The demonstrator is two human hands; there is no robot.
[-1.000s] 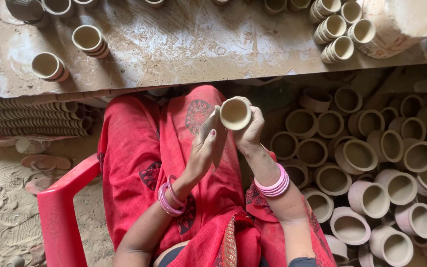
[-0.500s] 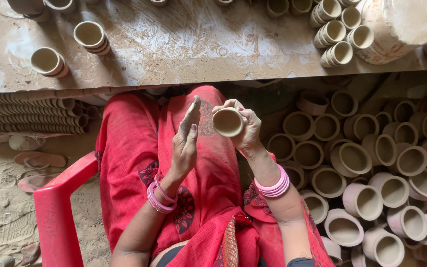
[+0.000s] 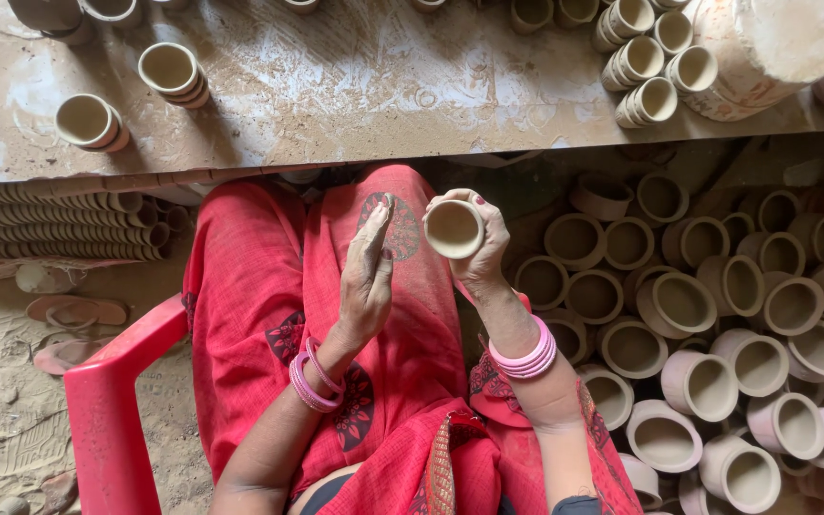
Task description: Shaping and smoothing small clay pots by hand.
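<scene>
My right hand [image 3: 481, 256] grips a small pale clay cup [image 3: 452, 229], its mouth facing up toward me, held above my red-clothed lap. My left hand [image 3: 367, 277] is just left of the cup with flat, straight fingers, a small gap between it and the cup, holding nothing. Pink bangles circle both wrists.
A dusty stone slab [image 3: 355, 76] lies ahead with stacked clay cups [image 3: 643, 57] and a big clay lump [image 3: 765, 48]. Many clay pots [image 3: 717, 324] crowd the floor at right. Rows of stacked cups [image 3: 59, 224] lie at left. A red plastic chair [image 3: 112, 410] is under me.
My left hand has drawn away from the cup, its fingers straightening. The right hand has turned the cup slightly and kept it in place.
</scene>
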